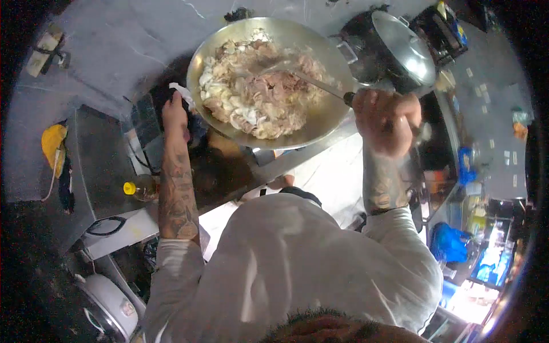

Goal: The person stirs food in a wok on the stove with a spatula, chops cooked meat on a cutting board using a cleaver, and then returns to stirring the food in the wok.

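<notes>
A wide metal wok (343, 74) holds a heap of sliced meat (274, 86) mixed with pale pieces that look like onion (220, 94). My right hand (389, 120) is closed in a fist round the dark handle of a metal spatula (323, 86). The spatula slants left into the wok, its head partly buried in the meat and slightly blurred. At the wok's left rim, my left hand (175, 117) pinches a white cloth (183, 91) against the edge. Whether the fingers also grip a wok handle under the cloth is hidden.
A large lidded pot (403, 48) stands right of the wok. A bottle with a yellow cap (130, 188) sits beside my left forearm. At the left are a yellow cloth (53, 146) and a white rice cooker (108, 303). A blue bag (450, 242) lies at the right.
</notes>
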Action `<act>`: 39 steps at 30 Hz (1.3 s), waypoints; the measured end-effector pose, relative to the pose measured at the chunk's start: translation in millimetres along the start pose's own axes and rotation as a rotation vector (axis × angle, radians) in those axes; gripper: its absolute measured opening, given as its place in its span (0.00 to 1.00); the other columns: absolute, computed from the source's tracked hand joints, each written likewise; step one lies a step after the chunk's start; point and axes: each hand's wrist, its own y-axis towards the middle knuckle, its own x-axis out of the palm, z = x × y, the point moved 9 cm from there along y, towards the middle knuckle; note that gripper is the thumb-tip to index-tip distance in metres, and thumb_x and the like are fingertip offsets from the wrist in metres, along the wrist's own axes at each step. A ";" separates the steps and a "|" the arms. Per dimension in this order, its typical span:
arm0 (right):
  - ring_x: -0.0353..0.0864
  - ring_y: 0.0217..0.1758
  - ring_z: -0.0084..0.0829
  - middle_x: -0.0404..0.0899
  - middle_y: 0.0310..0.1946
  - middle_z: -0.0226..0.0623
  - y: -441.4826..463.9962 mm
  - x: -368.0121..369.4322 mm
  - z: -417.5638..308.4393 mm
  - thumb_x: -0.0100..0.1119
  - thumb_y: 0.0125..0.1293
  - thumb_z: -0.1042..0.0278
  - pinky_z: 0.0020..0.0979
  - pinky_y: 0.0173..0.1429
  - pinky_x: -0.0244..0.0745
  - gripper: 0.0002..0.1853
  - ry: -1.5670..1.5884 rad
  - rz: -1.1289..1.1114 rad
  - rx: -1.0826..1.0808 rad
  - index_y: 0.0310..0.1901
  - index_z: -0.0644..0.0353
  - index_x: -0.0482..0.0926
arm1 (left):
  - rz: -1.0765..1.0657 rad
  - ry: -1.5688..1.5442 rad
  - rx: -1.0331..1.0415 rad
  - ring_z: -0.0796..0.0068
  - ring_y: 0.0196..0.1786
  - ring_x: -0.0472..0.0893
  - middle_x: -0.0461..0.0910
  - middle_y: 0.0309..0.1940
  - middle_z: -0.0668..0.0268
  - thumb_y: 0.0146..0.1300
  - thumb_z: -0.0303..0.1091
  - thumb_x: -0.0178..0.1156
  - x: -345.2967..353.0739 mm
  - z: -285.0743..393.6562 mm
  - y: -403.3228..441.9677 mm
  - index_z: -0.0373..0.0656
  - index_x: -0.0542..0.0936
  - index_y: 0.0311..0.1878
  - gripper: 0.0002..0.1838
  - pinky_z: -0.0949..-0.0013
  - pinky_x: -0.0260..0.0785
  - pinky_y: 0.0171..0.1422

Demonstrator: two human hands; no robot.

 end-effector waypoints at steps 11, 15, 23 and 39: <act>0.67 0.22 0.34 0.66 0.19 0.35 -33.8 6.6 -66.2 0.58 0.66 0.64 0.40 0.28 0.59 0.13 -0.120 0.070 -0.110 0.28 0.56 0.66 | -0.112 -0.059 0.009 0.62 0.52 0.79 0.80 0.51 0.56 0.71 0.49 0.52 2.6 -48.2 41.5 0.36 0.76 0.56 0.24 0.59 0.68 0.54; 0.67 0.23 0.35 0.67 0.20 0.37 -49.9 -12.1 -39.8 0.58 0.64 0.66 0.42 0.31 0.63 0.11 -0.173 0.187 -0.084 0.31 0.57 0.65 | -0.202 -0.024 -0.018 0.66 0.48 0.79 0.81 0.47 0.63 0.71 0.45 0.52 1.8 -25.2 18.0 0.39 0.76 0.57 0.21 0.60 0.70 0.52; 0.68 0.23 0.27 0.71 0.20 0.33 -34.8 -50.2 65.3 0.56 0.57 0.75 0.31 0.31 0.65 0.07 -0.451 0.205 0.087 0.25 0.61 0.69 | -0.101 -0.028 -0.178 0.65 0.55 0.76 0.76 0.54 0.58 0.70 0.48 0.53 -4.2 -18.6 -4.5 0.37 0.70 0.63 0.27 0.62 0.66 0.60; 0.65 0.18 0.32 0.70 0.18 0.37 48.9 -57.9 -52.1 0.53 0.65 0.62 0.36 0.26 0.62 0.10 0.122 -0.014 0.059 0.28 0.53 0.68 | -0.298 -0.215 -0.052 0.60 0.63 0.70 0.73 0.61 0.57 0.69 0.51 0.54 8.5 -12.9 -5.4 0.41 0.68 0.66 0.30 0.55 0.59 0.66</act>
